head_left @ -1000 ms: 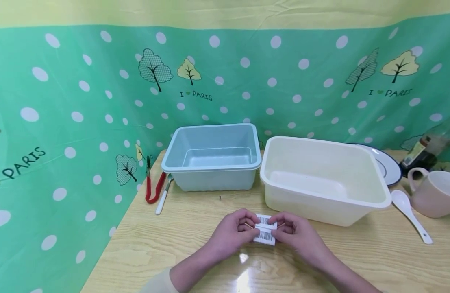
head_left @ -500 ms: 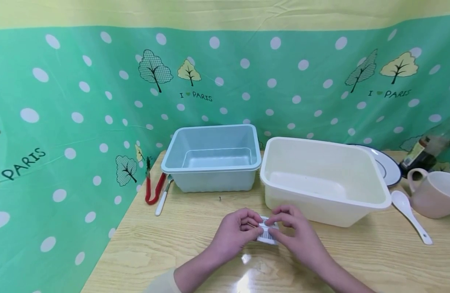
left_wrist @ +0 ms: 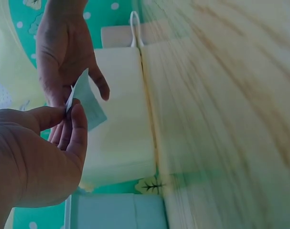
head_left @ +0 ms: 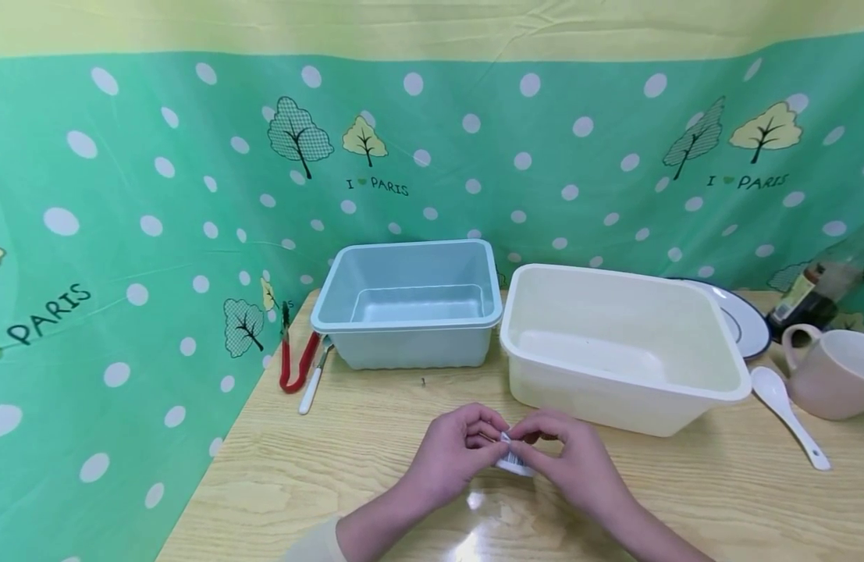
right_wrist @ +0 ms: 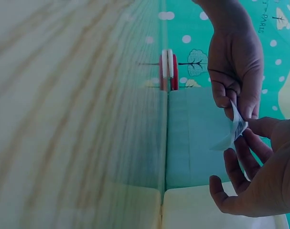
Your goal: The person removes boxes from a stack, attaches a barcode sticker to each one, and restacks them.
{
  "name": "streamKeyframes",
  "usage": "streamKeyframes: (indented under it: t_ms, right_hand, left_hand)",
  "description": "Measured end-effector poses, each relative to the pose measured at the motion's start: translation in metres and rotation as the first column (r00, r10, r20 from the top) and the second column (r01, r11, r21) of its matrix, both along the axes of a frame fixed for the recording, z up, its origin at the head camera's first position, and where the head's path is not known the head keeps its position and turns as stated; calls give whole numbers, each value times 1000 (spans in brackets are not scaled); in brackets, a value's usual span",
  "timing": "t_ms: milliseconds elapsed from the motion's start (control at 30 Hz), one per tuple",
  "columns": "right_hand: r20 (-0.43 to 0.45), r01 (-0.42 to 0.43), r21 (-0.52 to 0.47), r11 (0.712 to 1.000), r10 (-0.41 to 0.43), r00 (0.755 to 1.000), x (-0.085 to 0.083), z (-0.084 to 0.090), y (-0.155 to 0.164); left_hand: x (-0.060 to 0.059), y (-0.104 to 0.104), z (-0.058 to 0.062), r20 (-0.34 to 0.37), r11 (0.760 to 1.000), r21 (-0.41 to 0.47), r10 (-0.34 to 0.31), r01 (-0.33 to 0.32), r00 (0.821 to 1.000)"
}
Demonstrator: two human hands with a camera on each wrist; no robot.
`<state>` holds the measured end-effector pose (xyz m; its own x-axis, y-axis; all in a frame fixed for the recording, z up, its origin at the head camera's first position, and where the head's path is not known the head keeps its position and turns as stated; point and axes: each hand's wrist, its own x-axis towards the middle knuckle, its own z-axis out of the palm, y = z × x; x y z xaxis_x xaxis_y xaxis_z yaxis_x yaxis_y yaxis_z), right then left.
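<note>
A small white paper sheet of barcode labels (head_left: 516,464) is held between both hands, above the near part of the wooden table (head_left: 319,476). My left hand (head_left: 446,453) pinches the left side of the label sheet between thumb and fingertips. On its other side my right hand (head_left: 579,457) pinches it with thumb and index finger. The label sheet (right_wrist: 239,128) looks bent in the right wrist view, with printed bars on one face. In the left wrist view a plain pale face of the labels (left_wrist: 91,105) shows. Fingers cover much of the sheet in the head view.
Behind the hands stand a light blue bin (head_left: 407,343) and a cream bin (head_left: 614,402). Red-handled pliers (head_left: 286,367) and a white-handled utensil (head_left: 311,390) lie left. To the right are a white spoon (head_left: 786,414), a pink mug (head_left: 835,375), a plate (head_left: 748,324) and a bottle (head_left: 814,289).
The label sheet has gone from lying flat toward view to being bent between the fingers. My right hand has shifted left, so its fingertips now meet those of the left hand.
</note>
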<state>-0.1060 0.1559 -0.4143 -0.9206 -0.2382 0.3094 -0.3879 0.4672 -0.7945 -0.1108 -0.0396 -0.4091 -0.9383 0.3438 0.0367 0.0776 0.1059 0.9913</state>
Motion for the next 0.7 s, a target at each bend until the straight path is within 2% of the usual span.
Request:
streamKeyframes:
  t_ms: [200,400,700]
  right_hand:
    - [11,-26,-43,999,27,1000,-1,-2,0]
    - [30,-21,-33,999,22,999,0,-3,-1]
    - [123,5,-48,999,1,992,2,1,0]
  left_hand:
    - [1,2,-1,-23,1000,-21,-10,10,1000]
    - [3,3,-3,-29,999,-32,-15,14,999]
    - [2,5,-3,-23,998,-59,-22,21,1000]
